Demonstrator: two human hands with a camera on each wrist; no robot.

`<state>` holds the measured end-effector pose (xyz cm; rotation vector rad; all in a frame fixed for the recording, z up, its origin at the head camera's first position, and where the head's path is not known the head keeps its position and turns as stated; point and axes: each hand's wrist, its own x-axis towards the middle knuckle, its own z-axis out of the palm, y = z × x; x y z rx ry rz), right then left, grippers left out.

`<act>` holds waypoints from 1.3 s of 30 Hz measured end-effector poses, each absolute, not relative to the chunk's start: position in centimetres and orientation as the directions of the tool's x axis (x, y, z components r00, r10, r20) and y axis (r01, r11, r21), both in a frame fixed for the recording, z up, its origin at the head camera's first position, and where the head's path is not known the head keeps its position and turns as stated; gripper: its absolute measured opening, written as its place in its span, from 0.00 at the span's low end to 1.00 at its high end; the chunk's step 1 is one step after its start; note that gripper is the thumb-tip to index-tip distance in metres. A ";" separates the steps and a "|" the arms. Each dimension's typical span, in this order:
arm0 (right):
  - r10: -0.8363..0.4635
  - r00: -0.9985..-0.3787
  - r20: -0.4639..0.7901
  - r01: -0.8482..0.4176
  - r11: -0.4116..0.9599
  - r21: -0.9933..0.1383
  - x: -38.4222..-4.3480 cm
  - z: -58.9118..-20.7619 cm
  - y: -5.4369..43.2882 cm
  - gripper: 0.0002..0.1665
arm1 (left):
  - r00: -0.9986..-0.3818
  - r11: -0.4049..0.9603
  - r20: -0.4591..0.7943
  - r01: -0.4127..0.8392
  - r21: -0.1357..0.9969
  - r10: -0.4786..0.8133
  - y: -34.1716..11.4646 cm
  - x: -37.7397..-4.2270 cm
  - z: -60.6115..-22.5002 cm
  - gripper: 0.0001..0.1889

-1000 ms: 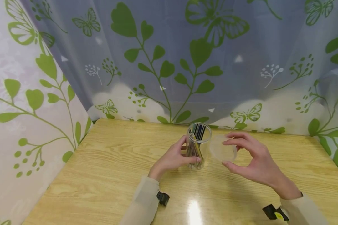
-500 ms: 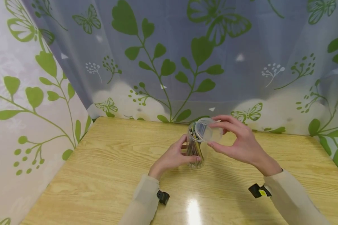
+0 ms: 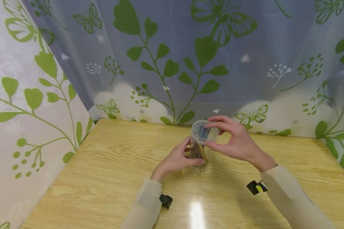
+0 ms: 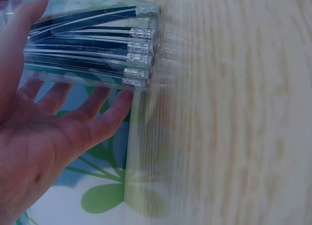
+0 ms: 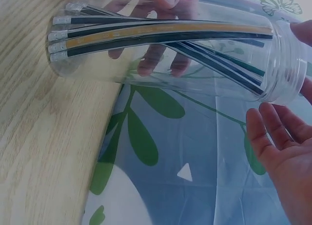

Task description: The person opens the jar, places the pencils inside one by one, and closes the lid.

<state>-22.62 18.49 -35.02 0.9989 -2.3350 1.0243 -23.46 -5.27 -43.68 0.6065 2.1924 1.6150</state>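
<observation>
A clear cylindrical jar [image 3: 198, 168] stands upright on the table, holding several dark pencils and a yellow one. Their silver-ferruled ends sit at the jar's bottom, as the pencils [image 5: 146, 29] show in the right wrist view. My left hand [image 3: 176, 160] grips the jar's side, thumb across the front and fingers behind. Over the mouth lies a round translucent lid [image 3: 198, 127], pinched at its right edge between the thumb and fingers of my right hand [image 3: 238, 141]. In the right wrist view the lid [image 5: 291, 64] lines up with the jar's rim.
The wooden table [image 3: 109, 165] carries a bright light reflection near its front. Behind it hangs a blue-grey curtain [image 3: 166, 28] with green leaves and butterflies. A pale patterned curtain [image 3: 5, 133] borders the left side. Each wrist wears a small black camera.
My right hand has brought the lid leftward and up from beside the jar, tilting it over the mouth. The left hand and jar have stayed in place.
</observation>
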 end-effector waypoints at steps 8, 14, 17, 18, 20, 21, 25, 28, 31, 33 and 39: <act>-0.457 -0.672 0.583 -0.737 0.490 -0.465 -22.9 -35.2 18.3 0.27 | -0.846 0.255 -0.023 0.134 0.958 0.532 -5.2 -23.5 -43.7 0.42; -0.460 -0.677 0.574 -0.734 0.475 -0.486 -22.9 -35.5 18.4 0.27 | -0.844 0.258 -0.022 0.138 0.956 0.536 -5.2 -23.5 -43.8 0.43; -0.458 -0.682 0.570 -0.731 0.465 -0.500 -22.9 -35.6 18.4 0.27 | -0.843 0.260 -0.021 0.141 0.955 0.537 -5.2 -23.5 -43.7 0.43; -0.457 -0.684 0.568 -0.729 0.464 -0.504 -22.9 -35.6 18.4 0.27 | -0.843 0.259 -0.020 0.143 0.955 0.538 -5.2 -23.5 -43.7 0.42; -0.454 -0.689 0.565 -0.724 0.464 -0.511 -22.9 -35.7 18.4 0.27 | -0.843 0.260 -0.020 0.143 0.955 0.538 -5.2 -23.5 -43.7 0.43; -0.452 -0.692 0.563 -0.721 0.465 -0.513 -22.9 -35.7 18.4 0.27 | -0.843 0.260 -0.021 0.143 0.955 0.538 -5.2 -23.5 -43.7 0.43; -0.439 -0.706 0.555 -0.707 0.472 -0.527 -22.9 -35.8 18.2 0.27 | -0.843 0.259 -0.021 0.141 0.956 0.538 -5.2 -23.5 -43.7 0.42; -0.429 -0.723 0.542 -0.691 0.476 -0.544 -22.8 -35.8 18.1 0.26 | -0.843 0.259 -0.021 0.141 0.956 0.538 -5.2 -23.5 -43.8 0.42; -0.421 -0.745 0.518 -0.667 0.479 -0.570 -22.7 -35.8 18.2 0.25 | -0.843 0.261 -0.026 0.137 0.956 0.537 -5.2 -23.5 -43.8 0.43; -0.419 -0.760 0.497 -0.650 0.479 -0.590 -22.5 -35.8 18.4 0.23 | -0.844 0.262 -0.030 0.133 0.956 0.536 -5.2 -23.5 -43.8 0.44; -0.441 -0.758 0.481 -0.650 0.448 -0.614 -22.4 -35.8 18.7 0.24 | -0.846 0.264 -0.024 0.139 0.955 0.532 -5.2 -23.5 -43.9 0.43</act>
